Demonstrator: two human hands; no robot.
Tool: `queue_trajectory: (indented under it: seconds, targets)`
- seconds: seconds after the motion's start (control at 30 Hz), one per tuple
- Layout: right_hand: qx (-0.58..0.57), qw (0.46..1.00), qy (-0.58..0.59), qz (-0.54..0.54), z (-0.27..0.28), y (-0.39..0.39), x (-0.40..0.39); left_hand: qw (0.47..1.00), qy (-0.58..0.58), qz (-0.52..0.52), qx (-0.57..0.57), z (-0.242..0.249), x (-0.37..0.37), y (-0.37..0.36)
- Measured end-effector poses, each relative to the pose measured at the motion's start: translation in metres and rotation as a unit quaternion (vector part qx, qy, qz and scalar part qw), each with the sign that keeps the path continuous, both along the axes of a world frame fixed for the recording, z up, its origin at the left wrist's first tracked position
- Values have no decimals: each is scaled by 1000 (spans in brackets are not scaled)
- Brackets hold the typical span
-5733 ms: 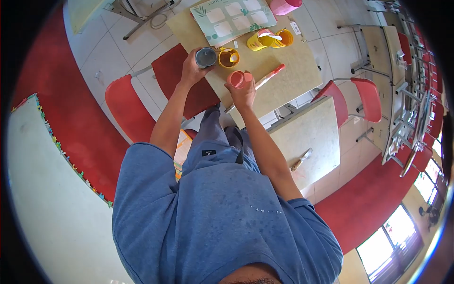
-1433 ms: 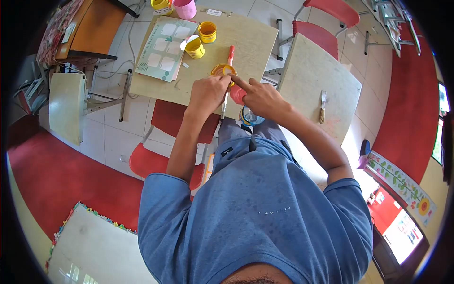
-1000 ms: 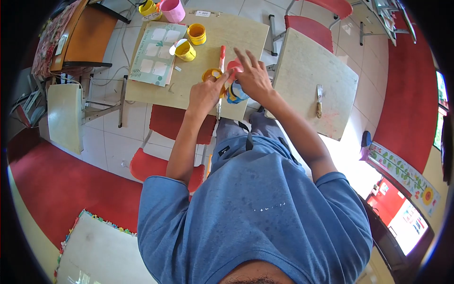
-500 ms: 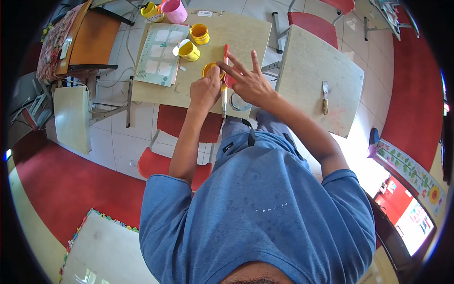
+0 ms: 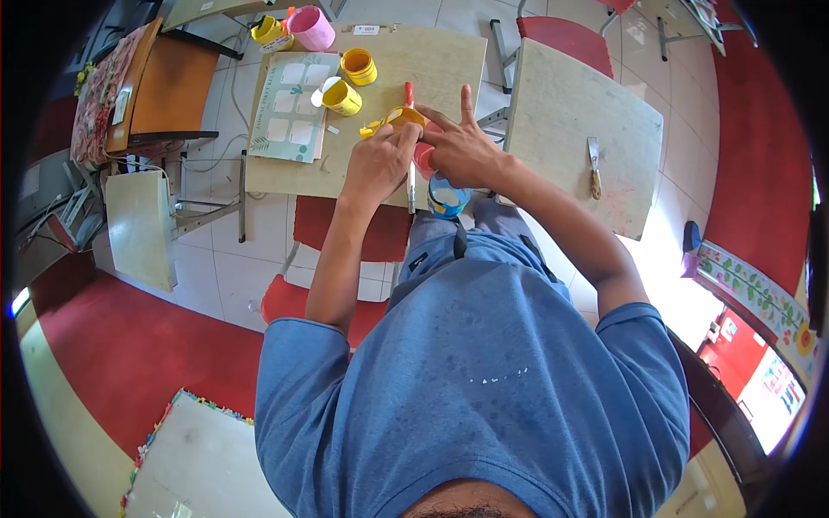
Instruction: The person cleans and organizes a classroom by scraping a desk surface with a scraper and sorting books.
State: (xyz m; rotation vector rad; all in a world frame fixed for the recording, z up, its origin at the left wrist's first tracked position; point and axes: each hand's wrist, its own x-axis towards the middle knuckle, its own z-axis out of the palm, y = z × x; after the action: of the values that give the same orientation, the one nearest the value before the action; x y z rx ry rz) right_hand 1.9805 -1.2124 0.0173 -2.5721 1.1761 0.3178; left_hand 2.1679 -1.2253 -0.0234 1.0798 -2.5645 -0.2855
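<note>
In front of me, my left hand [image 5: 380, 164] is closed around the near left side of a yellow ring-shaped piece [image 5: 406, 116], thumb toward the right hand. My right hand [image 5: 466, 154] meets it from the other side, thumb and bent fingers pinching at its edge while one finger points away. Below them lies a long stick with a red end [image 5: 409, 91], its middle hidden by the hands. A red round piece [image 5: 422, 159] shows partly beside the right hand. Close to the table's near edge stands a blue round container [image 5: 446, 198].
On the table [image 5: 440, 60] are two yellow cups, one upright [image 5: 358, 67] and one tilted [image 5: 343, 99], and a pale green printed sheet [image 5: 294, 108]. Behind stands a pink cup [image 5: 311, 29]. A scraper [image 5: 594, 168] lies on the right table [image 5: 553, 112].
The yellow ring has tilted and now shows more of its loop between my hands. My right fingers have drawn in closer. The blue container shows more of its side.
</note>
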Motion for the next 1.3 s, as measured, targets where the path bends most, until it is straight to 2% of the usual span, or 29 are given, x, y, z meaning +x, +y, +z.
queue_trajectory:
  seconds: [0.17, 0.27, 0.5, 0.57, 0.63, 0.77, 0.87, 0.97, 1.0, 1.1, 1.3]
  targets:
    - [12, 1000, -8, -16, -7, 1, -6, 1000, -15, 2, -25, 1, -4, 4]
    - [-3, 997, -65, -42, -22, 5, -10, 999, -35, 19, -28, 3, -9, 7]
    - [-7, 997, -41, -71, -26, 14, -13, 998, -56, 11, 8, -2, -14, 10]
    - [-37, 996, -36, -78, -42, 19, -17, 1000, -11, -2, 29, -12, -13, 10]
    - [-13, 995, -21, -98, -46, 19, -17, 999, 5, -1, 39, -29, -11, 8]
    - [31, 991, 19, -130, -66, 8, -10, 999, -15, 33, 37, -70, -11, -9]
    - [-31, 983, -15, -181, -84, 8, -3, 993, -9, 96, 64, -83, -15, -10]
    - [-66, 984, -16, -164, -101, 16, -6, 984, 0, 151, 99, -98, -21, -9]
    - [-40, 985, -10, -166, -98, 18, -9, 980, 1, 166, 113, -100, -23, -6]
    - [7, 985, -14, -174, -92, 26, -19, 982, -6, 143, 121, -103, -24, 2]
    - [7, 973, -43, -229, -87, 57, -65, 956, 1, 274, 106, -69, -3, -18]
